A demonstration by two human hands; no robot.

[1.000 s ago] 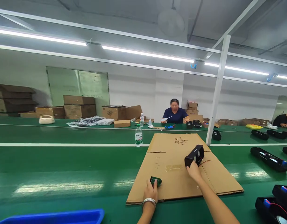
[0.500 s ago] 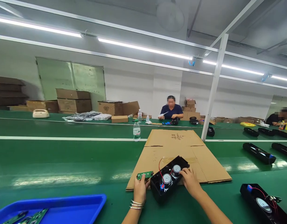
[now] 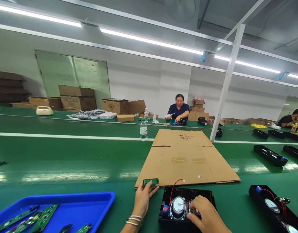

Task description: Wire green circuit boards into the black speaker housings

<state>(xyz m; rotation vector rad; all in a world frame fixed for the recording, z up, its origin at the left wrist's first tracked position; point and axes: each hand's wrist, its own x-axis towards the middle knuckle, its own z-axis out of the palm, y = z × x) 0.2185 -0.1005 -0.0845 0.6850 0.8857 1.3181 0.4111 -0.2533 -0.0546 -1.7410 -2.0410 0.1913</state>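
Observation:
My left hand (image 3: 143, 199) pinches a small green circuit board (image 3: 151, 182) just above the near edge of the cardboard. In front of me lies an open black speaker housing (image 3: 169, 193) with two round drivers. The left driver (image 3: 178, 207) shows fully; a blue-ended part (image 3: 165, 209) sits beside it. A red wire (image 3: 173, 191) arches from the housing, its white plug near the cardboard. Over the right driver, my right hand (image 3: 204, 212) has its fingers curled and covers most of it. Whatever those fingertips grip is hidden.
A blue tray (image 3: 107, 207) with several circuit boards stands at left. Flat cardboard (image 3: 178, 168) lies ahead, a water bottle (image 3: 143, 129) behind it. Another open speaker housing (image 3: 258, 200) is at right, near a white post (image 3: 228, 84). A co-worker (image 3: 179, 108) sits opposite.
The speaker housing has come off the cardboard toward me and turned to lie squarely. My right hand has moved from its edge to over the right driver. My left hand still holds the circuit board.

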